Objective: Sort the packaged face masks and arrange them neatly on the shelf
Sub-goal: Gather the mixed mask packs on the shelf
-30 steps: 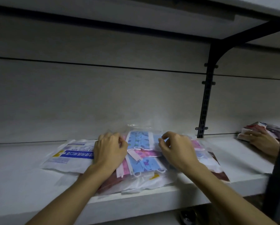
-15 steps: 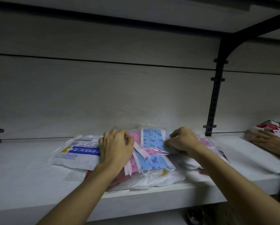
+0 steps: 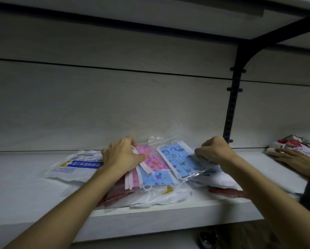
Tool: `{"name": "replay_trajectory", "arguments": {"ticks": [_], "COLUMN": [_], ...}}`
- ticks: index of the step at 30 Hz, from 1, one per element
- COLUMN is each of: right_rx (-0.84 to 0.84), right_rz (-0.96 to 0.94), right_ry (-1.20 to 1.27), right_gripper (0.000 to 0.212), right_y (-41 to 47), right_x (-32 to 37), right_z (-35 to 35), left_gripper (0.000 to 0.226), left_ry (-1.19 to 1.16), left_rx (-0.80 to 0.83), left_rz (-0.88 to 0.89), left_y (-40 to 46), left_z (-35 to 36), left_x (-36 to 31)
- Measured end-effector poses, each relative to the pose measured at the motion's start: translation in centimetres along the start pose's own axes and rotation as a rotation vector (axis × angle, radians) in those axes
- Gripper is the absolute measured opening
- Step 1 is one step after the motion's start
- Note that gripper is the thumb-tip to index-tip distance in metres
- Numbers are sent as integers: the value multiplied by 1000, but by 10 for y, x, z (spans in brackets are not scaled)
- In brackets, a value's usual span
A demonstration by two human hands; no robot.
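- Head view: looking down at white shelf (image 3: pixel 24 191), both forearms reaching in over its front edge.
- Left hand (image 3: pixel 121 157): fingers curled, thumb on top; pinches the left end of the pink mask pack (image 3: pixel 150 159). Knuckles up, palm down over the pile.
- Right hand (image 3: pixel 215 151): fingers curled in, gripping the right edge of the blue mask pack (image 3: pixel 179 159); that pack in clear plastic, tilted, right end raised off the pile.
- Pink and blue packs side by side, touching at mid-pile, near the shelf's front half, between the two hands.
- Below them: second blue pack (image 3: pixel 154 178) lying flat, partly under the pink one; red pack (image 3: pixel 114 193) under the left forearm, at the front edge.
- White pack (image 3: pixel 75 166) with blue band and printed text, flat on shelf, just left of the left hand, partly under the pile.
- Second red pack (image 3: pixel 226 192) at front edge beneath the right forearm.
- Far right: another person's hand (image 3: pixel 292 158) resting on small boxes (image 3: pixel 298 142); details blurred.
- Black bracket (image 3: pixel 234 105) upright against the back wall, right of the pile.
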State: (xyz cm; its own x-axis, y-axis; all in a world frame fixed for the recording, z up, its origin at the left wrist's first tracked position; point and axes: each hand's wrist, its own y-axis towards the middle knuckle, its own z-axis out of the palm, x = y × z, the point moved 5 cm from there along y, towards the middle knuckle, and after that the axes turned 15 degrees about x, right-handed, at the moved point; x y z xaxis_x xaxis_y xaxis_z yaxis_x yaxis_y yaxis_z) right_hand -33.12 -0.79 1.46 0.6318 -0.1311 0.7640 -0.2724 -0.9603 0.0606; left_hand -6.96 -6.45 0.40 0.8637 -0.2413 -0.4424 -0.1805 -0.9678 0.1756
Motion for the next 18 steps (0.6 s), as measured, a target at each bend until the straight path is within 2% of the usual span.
{"name": "replay_trajectory", "arguments": {"ticks": [3, 7, 10, 12, 15, 18], "right_rx": [84, 144, 188, 229, 241, 217], "right_rz": [-18, 2, 1, 5, -26, -92], "right_ry": [85, 174, 248, 259, 201, 117], "right_gripper": [24, 30, 29, 34, 18, 16], "right_y": [-5, -7, -6, -6, -10, -14], "right_x": [-4, -12, -14, -15, -15, -16], "right_z": [-1, -1, -3, -3, -4, -5], "left_gripper": [46, 64, 29, 29, 20, 22], "left_ry": [-132, -319, -448, -462, -393, -352], "left_rx": [3, -14, -46, -61, -62, -30], "left_rz": [3, 1, 0, 20, 5, -30], "left_y": [2, 4, 2, -2, -10, -19], "left_z": [0, -3, -6, -5, -5, -2], "left_x": [-4, -12, -17, -21, -22, -23]}}
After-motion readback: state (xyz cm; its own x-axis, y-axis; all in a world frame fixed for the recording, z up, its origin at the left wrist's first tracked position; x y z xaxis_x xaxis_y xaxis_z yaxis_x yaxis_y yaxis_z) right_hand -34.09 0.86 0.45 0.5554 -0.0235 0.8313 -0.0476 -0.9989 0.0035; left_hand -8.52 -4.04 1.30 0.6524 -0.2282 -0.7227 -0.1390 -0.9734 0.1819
